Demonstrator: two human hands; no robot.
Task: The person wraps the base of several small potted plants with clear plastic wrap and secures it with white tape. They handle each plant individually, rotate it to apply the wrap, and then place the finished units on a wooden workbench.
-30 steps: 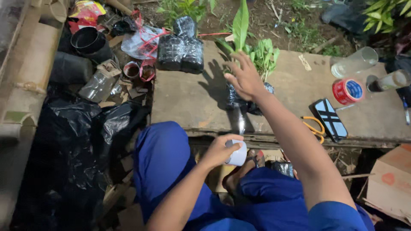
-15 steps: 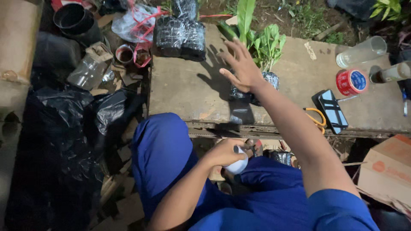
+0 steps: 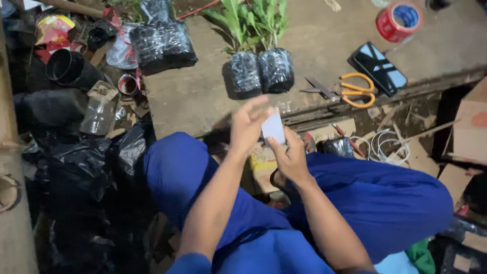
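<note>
My left hand (image 3: 247, 123) and my right hand (image 3: 290, 158) meet over my lap, just in front of the concrete slab's (image 3: 203, 96) edge. Between them is a small white object (image 3: 274, 129). The right thumb and fingers pinch its lower side, while the blurred left fingers lie against its left side. Two green seedlings in black plastic bags (image 3: 261, 71) stand side by side on the slab beyond my hands. I sit cross-legged in blue trousers (image 3: 385, 198).
Orange-handled scissors (image 3: 351, 90), a black phone (image 3: 380, 66) and a red tape roll (image 3: 398, 20) lie on the slab at right. A bundle of black bags (image 3: 162, 43) sits at its far left. Black plastic sheeting (image 3: 76, 172) and clutter fill the left; a cardboard box (image 3: 472, 127) stands right.
My right hand has drawn back from the seedlings on the slab and joined the left hand on the white object. The view has tilted down and closer.
</note>
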